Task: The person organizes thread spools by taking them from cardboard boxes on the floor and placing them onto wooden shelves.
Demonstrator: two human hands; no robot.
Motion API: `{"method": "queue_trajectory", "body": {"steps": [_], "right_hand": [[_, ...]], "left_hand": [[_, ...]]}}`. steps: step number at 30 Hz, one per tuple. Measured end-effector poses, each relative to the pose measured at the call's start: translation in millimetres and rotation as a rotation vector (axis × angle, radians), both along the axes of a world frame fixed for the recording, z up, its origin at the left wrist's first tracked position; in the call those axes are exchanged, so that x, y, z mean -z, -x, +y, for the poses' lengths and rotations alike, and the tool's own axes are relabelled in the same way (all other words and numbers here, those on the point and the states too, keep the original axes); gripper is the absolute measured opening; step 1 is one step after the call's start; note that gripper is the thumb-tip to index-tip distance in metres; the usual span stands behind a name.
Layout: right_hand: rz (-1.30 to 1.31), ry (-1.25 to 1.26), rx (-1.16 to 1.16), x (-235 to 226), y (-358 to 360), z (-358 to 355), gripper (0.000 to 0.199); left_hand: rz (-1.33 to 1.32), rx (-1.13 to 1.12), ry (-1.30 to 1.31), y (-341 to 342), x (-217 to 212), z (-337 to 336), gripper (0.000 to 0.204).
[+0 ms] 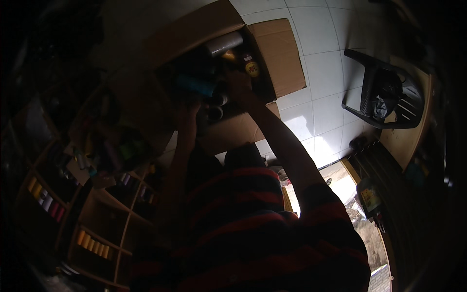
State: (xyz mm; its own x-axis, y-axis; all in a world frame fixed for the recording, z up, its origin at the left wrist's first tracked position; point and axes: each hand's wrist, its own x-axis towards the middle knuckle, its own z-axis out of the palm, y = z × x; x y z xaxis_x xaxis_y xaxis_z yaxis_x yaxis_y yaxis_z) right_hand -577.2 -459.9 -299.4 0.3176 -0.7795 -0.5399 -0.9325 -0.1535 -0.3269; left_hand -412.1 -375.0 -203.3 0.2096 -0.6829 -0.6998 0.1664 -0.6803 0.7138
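An open cardboard box (284, 58) stands on the floor with its flaps folded out, and both of my hands reach into it. Inside lie a teal thread spool (197, 84), a pale grey roll (225, 44) and a round yellow label (252, 69) on a dark item. My right hand (238, 83) is among the spools, close to an orange-yellow piece (228, 55). Just below the teal spool, near the box's left side, is my left hand (188, 106). Two open tube ends (215, 113) show between the hands. Deep shadow hides the fingers of both hands.
Wooden shelves (104, 199) at the lower left hold rows of thread spools (93, 244). A dark plastic chair (413, 100) with a black bag (388, 92) on it stands at the right. White tiles (321, 73) cover the floor. A bright doorway (345, 182) opens at the lower right.
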Motion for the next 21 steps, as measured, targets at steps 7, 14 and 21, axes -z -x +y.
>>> {"method": "queue_trajectory", "body": {"steps": [7, 14, 21], "right_hand": [[-0.173, -0.097, -0.041, 5.7, 5.8, -1.3, 0.062], [-0.35, 0.004, -0.292, 51.3, 14.7, -6.2, 0.053], [-0.338, -0.112, 0.087, 45.6, 13.8, -4.0, 0.041]], "left_hand": [[0.067, -0.098, 0.051, -11.5, 1.7, 17.1, 0.027], [0.079, -0.234, -0.022, -28.1, -25.8, 21.5, 0.029], [0.068, -0.28, -0.067, -31.0, -25.9, 34.9, 0.029]]}}
